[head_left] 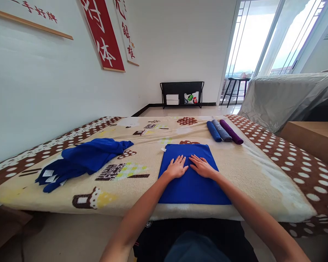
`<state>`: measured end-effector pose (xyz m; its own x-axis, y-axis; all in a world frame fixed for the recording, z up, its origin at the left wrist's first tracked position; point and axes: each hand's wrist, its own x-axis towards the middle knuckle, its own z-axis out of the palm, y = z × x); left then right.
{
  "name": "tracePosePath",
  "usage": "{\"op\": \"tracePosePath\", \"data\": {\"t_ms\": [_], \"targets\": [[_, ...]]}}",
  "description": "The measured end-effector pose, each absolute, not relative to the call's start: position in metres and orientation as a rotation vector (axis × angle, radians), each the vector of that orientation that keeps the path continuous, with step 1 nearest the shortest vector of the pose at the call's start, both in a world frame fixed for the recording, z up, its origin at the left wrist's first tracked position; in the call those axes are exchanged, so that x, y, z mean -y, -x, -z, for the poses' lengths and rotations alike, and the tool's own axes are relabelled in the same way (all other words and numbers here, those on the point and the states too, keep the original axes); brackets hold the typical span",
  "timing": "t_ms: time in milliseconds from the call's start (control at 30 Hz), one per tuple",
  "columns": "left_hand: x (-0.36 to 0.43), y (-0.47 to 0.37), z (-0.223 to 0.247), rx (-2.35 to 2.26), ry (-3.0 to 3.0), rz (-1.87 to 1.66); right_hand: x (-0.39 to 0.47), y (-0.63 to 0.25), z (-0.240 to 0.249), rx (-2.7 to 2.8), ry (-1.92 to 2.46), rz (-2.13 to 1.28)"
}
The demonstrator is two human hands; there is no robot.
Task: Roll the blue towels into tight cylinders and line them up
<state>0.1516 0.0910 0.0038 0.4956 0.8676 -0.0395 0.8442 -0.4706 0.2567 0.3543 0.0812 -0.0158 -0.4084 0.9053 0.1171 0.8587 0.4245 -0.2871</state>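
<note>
A blue folded cloth lies flat near the front edge of the blanket, a small white tag at its upper left corner. My left hand rests palm down on its upper middle with the fingers stretched out. Close beside it, my right hand also lies flat on the cloth, fingers extended. Neither hand grips anything. To the left is a crumpled blue garment with white labels showing at its near end.
Three rolled cloths, blue, grey and purple, lie side by side at the back right. Everything sits on a patterned blanket. A cardboard box and a sheet-covered piece of furniture stand on the right; a black rack is by the wall.
</note>
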Motion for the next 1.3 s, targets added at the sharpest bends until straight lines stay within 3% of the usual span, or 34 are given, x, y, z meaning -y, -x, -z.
{"op": "tracePosePath", "data": {"t_ms": [267, 667, 933, 1300], "targets": [[-0.146, -0.130, -0.001, -1.766, -2.395, -0.211, -0.134, -0.380, 0.011, 2.215, 1.777, -0.154], [-0.161, -0.151, -0.005, -2.159, -2.203, -0.295, -0.160, -0.385, 0.017, 2.021, 2.027, -0.084], [-0.172, -0.180, -0.003, -1.831, -2.380, -0.222, -0.163, -0.353, 0.009, 2.179, 1.881, -0.128], [-0.190, -0.128, -0.006, -2.093, -2.276, -0.266, -0.161, -0.410, 0.004, 1.969, 2.061, -0.045]]}}
